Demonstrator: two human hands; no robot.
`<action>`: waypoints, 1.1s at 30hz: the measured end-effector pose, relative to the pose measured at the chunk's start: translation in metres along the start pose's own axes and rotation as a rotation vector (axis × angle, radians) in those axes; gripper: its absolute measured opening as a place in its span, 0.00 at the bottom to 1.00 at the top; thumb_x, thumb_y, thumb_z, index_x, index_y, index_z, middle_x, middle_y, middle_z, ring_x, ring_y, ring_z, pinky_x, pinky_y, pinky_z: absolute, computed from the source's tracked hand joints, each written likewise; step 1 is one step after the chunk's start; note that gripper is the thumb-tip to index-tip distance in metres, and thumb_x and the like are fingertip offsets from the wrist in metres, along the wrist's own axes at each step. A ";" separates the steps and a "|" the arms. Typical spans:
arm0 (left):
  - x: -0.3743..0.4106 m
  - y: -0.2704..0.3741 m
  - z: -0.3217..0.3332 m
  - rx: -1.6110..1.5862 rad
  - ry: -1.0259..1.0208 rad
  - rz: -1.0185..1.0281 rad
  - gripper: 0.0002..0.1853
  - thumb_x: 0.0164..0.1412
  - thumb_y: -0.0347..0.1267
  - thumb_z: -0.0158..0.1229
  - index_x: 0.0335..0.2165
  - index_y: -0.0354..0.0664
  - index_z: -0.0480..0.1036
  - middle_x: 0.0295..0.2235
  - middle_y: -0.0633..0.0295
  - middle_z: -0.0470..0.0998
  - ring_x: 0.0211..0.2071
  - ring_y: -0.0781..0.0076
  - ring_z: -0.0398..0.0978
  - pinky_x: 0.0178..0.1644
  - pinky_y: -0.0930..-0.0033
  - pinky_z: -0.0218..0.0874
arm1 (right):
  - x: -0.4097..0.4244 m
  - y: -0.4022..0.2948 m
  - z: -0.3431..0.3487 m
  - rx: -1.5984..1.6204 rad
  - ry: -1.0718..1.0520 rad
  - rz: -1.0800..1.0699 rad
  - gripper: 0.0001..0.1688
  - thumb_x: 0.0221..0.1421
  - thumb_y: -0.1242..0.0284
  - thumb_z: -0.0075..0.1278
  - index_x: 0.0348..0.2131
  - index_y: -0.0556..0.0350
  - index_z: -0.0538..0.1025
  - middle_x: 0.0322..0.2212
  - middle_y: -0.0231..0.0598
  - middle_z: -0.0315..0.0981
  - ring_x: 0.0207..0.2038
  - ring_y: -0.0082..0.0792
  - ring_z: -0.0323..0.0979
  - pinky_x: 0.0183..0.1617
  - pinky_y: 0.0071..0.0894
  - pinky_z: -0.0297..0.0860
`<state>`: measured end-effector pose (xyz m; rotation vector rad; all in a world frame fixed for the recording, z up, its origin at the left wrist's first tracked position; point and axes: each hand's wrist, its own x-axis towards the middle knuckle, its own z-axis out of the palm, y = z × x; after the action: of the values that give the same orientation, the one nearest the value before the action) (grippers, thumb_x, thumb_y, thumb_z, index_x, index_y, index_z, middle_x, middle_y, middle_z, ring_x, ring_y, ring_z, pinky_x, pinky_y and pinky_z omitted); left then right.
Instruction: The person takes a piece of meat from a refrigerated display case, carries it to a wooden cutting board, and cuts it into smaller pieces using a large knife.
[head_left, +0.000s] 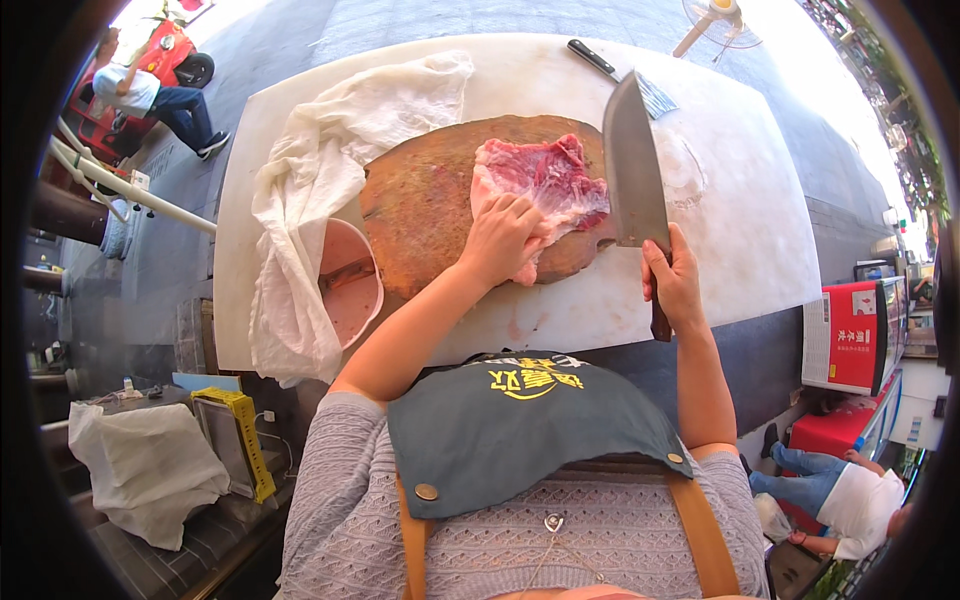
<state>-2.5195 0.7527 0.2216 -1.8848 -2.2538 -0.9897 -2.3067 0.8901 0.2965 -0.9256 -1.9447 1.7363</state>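
A slab of raw meat (536, 176), red with pale fat, lies on the right part of a thick wooden chopping block (420, 210). My left hand (504, 236) grips the meat's near left edge, its fingers curled over the fat. To the right of the block, my right hand (673, 274) holds a large cleaver (635, 165) by its dark wooden handle. The broad blade points away from me and looks raised, beside the meat and apart from it. How high it is above the table I cannot tell.
A white cloth (300, 172) drapes over the left of the white table (750, 225), partly across a tub (352, 300). A black-handled knife (600, 60) lies at the far edge. People are at left (135, 90) and right (847, 487). A fan (712, 22) stands beyond.
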 end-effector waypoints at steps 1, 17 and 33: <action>-0.010 0.000 -0.003 -0.029 0.044 0.020 0.12 0.43 0.32 0.61 0.30 0.44 0.72 0.33 0.61 0.70 0.41 0.60 0.67 0.49 0.62 0.57 | 0.000 -0.001 0.001 -0.038 0.001 0.001 0.06 0.56 0.74 0.44 0.35 0.54 0.65 0.14 0.28 0.60 0.15 0.17 0.60 0.17 0.19 0.60; -0.023 -0.004 0.008 0.027 0.223 0.084 0.09 0.45 0.29 0.52 0.29 0.42 0.71 0.35 0.61 0.69 0.41 0.64 0.68 0.51 0.63 0.56 | 0.008 -0.015 0.003 -0.868 -0.517 0.010 0.09 0.55 0.72 0.42 0.31 0.60 0.60 0.24 0.59 0.69 0.31 0.63 0.66 0.32 0.53 0.60; -0.015 -0.020 -0.020 -0.231 0.203 0.054 0.09 0.42 0.24 0.58 0.28 0.40 0.72 0.30 0.61 0.74 0.37 0.61 0.72 0.42 0.62 0.62 | 0.111 0.004 0.136 -0.760 -0.314 -0.266 0.10 0.53 0.74 0.42 0.33 0.65 0.62 0.22 0.63 0.68 0.30 0.63 0.67 0.32 0.53 0.62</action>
<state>-2.5409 0.7283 0.2220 -1.8167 -2.0404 -1.4147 -2.4759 0.8671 0.2534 -0.5712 -2.8650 1.0265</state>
